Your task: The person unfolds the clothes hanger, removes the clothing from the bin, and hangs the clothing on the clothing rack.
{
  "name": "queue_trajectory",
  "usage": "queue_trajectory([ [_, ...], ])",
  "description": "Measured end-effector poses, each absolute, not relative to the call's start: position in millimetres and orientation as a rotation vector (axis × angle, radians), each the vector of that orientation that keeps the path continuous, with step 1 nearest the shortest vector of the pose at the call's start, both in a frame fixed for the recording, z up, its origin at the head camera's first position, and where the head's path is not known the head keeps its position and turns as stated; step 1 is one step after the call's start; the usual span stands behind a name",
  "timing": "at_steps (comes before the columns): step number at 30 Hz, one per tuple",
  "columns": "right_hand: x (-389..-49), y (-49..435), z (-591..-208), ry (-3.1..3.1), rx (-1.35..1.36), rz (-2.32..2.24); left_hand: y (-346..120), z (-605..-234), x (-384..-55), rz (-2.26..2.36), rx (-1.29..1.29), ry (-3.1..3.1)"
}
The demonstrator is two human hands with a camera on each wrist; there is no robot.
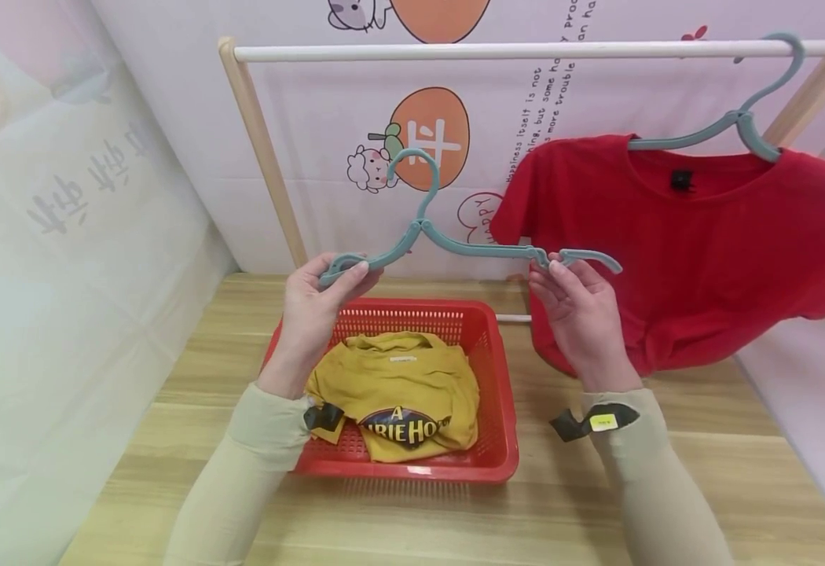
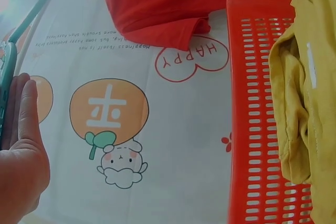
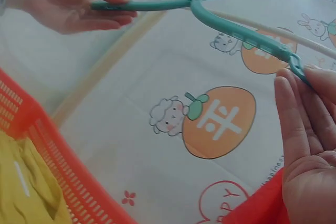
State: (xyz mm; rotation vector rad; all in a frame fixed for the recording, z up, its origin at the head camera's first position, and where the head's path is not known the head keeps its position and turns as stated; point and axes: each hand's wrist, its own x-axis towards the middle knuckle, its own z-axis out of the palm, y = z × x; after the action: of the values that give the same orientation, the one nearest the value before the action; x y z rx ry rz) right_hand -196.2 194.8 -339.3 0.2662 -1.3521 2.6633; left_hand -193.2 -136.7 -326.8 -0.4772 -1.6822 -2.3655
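A teal folding clothes hanger [image 1: 483, 249] is held up between both hands, its hook upward. The left hand [image 1: 317, 303] pinches the end of its left arm between thumb and fingers. At the other end, the right hand [image 1: 585, 318] grips the jointed tip of the right arm with thumb and fingers; that tip sticks out past the fingers. In the right wrist view the hanger [image 3: 241, 36] spans from one hand to the other. Below the hands, a folded yellow T-shirt [image 1: 412, 385] with a dark printed logo lies in a red plastic basket [image 1: 504, 417].
Behind stands a wooden-legged rack with a white rail [image 1: 455, 53]. A red T-shirt [image 1: 724, 251] hangs from it on another teal hanger [image 1: 688, 141] at the right. The basket sits on a wood-grain tabletop [image 1: 193, 440]. A printed cloth [image 1: 356, 236] covers the wall behind.
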Motion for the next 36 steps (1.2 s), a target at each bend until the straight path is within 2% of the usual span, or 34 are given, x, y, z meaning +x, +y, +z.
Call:
queue_trajectory([
  [14,-197.8,201.3,-341.1,-1.376,0.357,2.580,-149.7,-317.8,-198.3,-2.243,-0.453,-1.913],
  [23,-196.5,205.9,-342.3,-1.401,0.356,2.561,-167.9,-308.4,-198.3,-1.776,-0.442,-2.304],
  [27,-195.8,206.9,-343.0,-1.420,0.336,2.551,-168.3,-308.3,-198.4,-1.759,-0.470,-2.261],
  [36,-194.4,211.0,-346.5,-1.334,0.322,2.602,-170.1,-316.9,-203.1,-1.862,-0.361,-1.960],
])
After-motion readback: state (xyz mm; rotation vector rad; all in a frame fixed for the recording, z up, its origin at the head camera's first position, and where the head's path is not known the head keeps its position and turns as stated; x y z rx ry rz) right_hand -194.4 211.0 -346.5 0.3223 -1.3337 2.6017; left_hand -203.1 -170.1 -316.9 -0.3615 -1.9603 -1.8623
